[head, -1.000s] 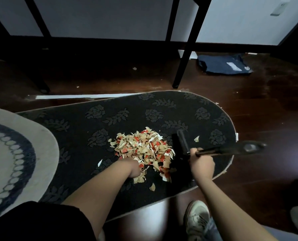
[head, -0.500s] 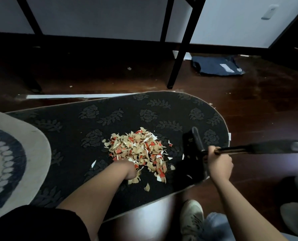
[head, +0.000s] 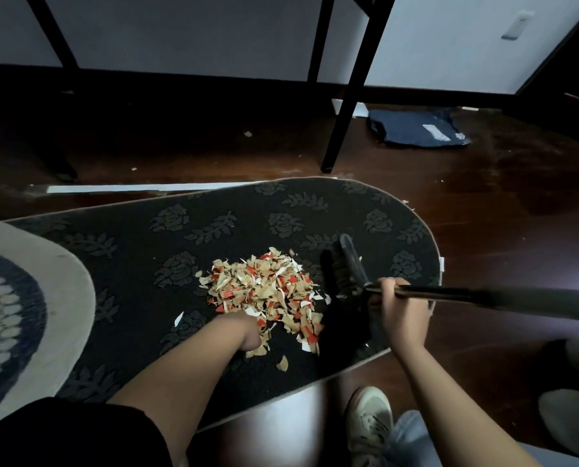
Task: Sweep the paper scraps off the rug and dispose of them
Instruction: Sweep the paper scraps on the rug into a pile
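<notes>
Dark floral rug [head: 166,237]: paper scraps [head: 264,291] heaped near right end; left hand [head: 244,332] against heap, grip indiscernible; right hand [head: 401,311] gripping brush [head: 345,271] handle beside heap

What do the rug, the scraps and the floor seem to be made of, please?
Rug: dark woven pile, matte, with raised rose and leaf motifs and a pale bound edge. Scraps: thin torn paper or card, tan, red and white, with ragged edges. Floor: probably dark polished wood or laminate, since it is glossy and reflects light.
</notes>
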The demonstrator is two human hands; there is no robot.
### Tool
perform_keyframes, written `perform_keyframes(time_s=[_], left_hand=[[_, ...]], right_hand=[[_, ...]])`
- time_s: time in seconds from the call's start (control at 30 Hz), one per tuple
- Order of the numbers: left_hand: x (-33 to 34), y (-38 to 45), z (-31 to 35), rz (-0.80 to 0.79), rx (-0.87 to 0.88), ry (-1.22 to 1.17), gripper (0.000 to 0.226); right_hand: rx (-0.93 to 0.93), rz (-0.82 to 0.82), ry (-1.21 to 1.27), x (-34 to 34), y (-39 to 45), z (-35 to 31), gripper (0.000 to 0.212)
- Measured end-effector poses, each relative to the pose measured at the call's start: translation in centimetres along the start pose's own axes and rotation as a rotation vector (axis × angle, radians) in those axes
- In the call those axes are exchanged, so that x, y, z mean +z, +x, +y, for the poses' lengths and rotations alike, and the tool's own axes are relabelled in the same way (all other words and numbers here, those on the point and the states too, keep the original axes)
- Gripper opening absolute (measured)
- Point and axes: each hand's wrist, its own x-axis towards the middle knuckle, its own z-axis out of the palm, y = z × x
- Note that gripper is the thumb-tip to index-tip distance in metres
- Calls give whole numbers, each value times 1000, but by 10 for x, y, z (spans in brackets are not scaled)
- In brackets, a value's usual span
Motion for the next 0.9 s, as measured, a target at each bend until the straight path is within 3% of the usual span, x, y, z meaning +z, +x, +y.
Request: perform_keyframes(time_s=[0.1, 0.23, 0.5, 0.77, 0.9], left_hand=[[-2, -2, 3, 14, 7, 7, 49], [2, -1, 4, 15, 16, 9, 51], [6, 2, 0, -3, 6, 28, 55], [1, 1, 3, -8, 10, 51, 52], [3, 1, 2, 4, 14, 37, 55]], right_hand=[[120, 13, 96, -21, 7, 5, 31], [213, -38, -40, -27, 6, 26, 24], [-58, -213, -109, 23, -19, 6, 20], [-10, -42, -3, -14, 1, -2, 24], [136, 7, 56, -28, 17, 10, 38]])
